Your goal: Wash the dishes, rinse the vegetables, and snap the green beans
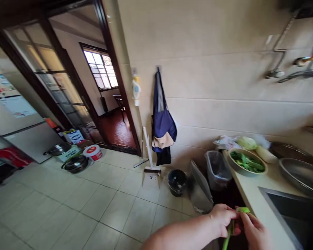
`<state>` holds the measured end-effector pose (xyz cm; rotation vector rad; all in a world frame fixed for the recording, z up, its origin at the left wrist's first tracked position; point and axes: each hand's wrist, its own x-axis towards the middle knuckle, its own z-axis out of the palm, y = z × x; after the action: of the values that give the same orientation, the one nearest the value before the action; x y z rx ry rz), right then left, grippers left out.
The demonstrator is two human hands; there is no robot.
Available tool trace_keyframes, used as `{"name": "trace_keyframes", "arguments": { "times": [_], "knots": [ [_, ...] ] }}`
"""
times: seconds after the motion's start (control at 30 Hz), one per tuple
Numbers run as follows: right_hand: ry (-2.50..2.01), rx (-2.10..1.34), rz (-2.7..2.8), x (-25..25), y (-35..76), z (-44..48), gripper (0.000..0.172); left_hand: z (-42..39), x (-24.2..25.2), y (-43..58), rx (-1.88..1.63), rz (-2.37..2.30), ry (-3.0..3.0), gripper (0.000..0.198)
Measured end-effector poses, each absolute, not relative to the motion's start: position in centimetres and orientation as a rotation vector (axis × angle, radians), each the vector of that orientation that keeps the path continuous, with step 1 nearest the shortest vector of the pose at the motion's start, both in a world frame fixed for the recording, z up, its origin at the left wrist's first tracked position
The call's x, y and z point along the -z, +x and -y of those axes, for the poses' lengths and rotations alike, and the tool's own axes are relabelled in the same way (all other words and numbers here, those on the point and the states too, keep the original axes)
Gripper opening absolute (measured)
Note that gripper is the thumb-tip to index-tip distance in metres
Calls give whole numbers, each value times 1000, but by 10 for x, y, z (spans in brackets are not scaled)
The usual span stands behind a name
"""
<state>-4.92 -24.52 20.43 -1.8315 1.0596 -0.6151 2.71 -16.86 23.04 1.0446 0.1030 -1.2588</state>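
At the lower right, my left hand (223, 217) reaches in with its fingers closed around a green vegetable stalk (227, 238). My right hand (255, 230) pinches the same stalk near its upper end, and the two hands touch or nearly touch. A paler green piece shows just above the fingers; whether it is a leaf or the stalk's cut end, I cannot tell. Both hands are beside the counter edge, left of the sink (289, 211). On the counter beyond them stands a bowl (233, 165) of green leaves (246, 161).
A lidless clear bin (217, 170), a grey lid-like panel (199, 187) and a black bucket (177, 182) stand left of the counter. A large metal pan (302, 173) lies behind the sink. Broom and dustpan (151, 177) lean at the wall under a hanging apron (163, 121). Pots (75, 164) sit by the doorway.
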Motion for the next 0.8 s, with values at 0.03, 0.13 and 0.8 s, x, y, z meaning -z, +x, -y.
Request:
{"name": "trace_keyframes", "arguments": {
  "times": [0.03, 0.13, 0.8],
  "knots": [
    [-1786, 581, -993, -208, -6, 212, 39, 131, -236, 62, 1154, -130, 1041, 18],
    [-1560, 451, -725, -219, 116, 101, 38, 15, -249, 162, 875, -190, 1043, 21],
    [-1304, -187, -239, -213, 622, -315, 30, -402, -214, 609, 247, -383, 1061, 55]
  ]
}}
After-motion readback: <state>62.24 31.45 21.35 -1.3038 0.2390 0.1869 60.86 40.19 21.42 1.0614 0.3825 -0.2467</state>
